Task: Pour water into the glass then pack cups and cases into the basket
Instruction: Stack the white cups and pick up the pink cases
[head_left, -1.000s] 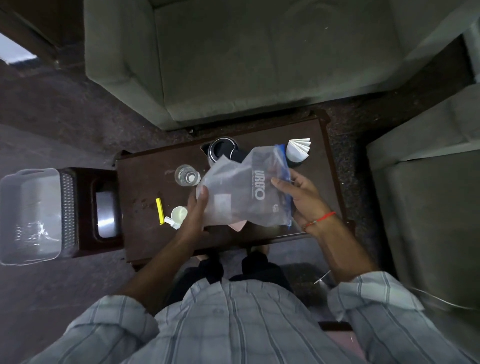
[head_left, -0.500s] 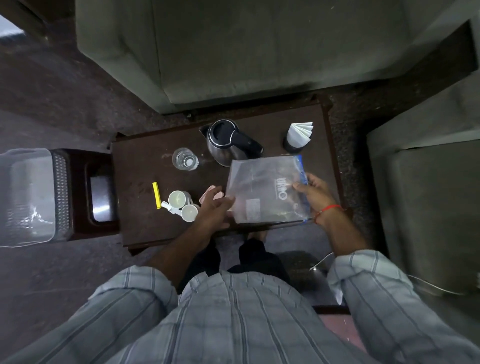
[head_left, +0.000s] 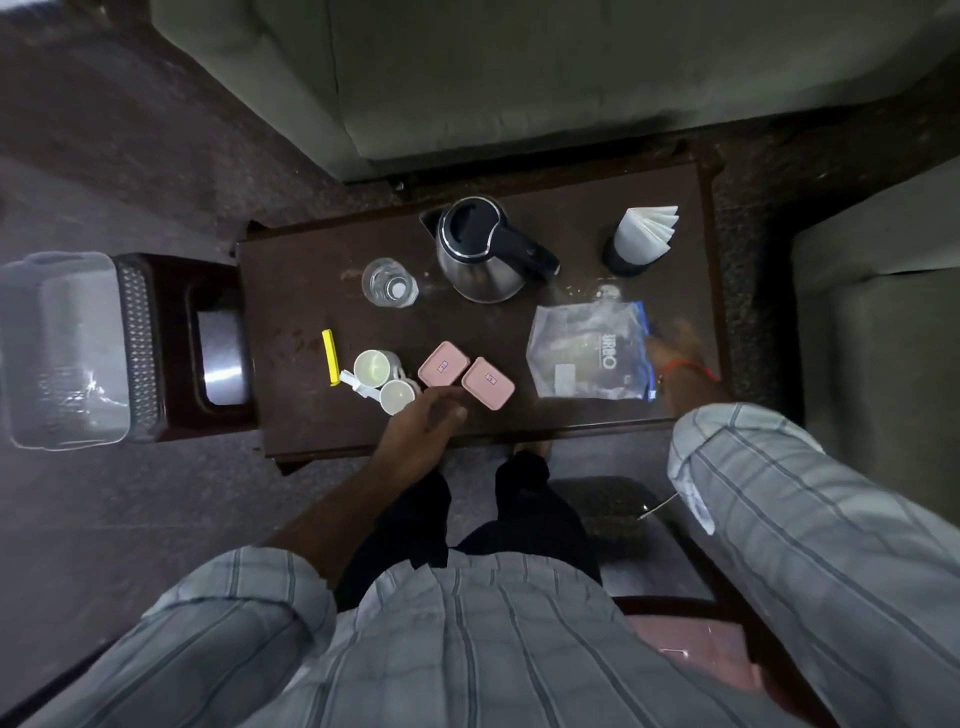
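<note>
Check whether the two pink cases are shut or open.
Shut. Both pink cases lie flat on the table with their lids seated; no contents show.

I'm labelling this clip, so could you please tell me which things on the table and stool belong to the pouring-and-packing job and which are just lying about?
Belong to the job:
kettle
glass
two white cups
two pink cases
clear basket on the stool

Just lying about:
zip bag, at the right hand
yellow stick
napkin holder
</note>
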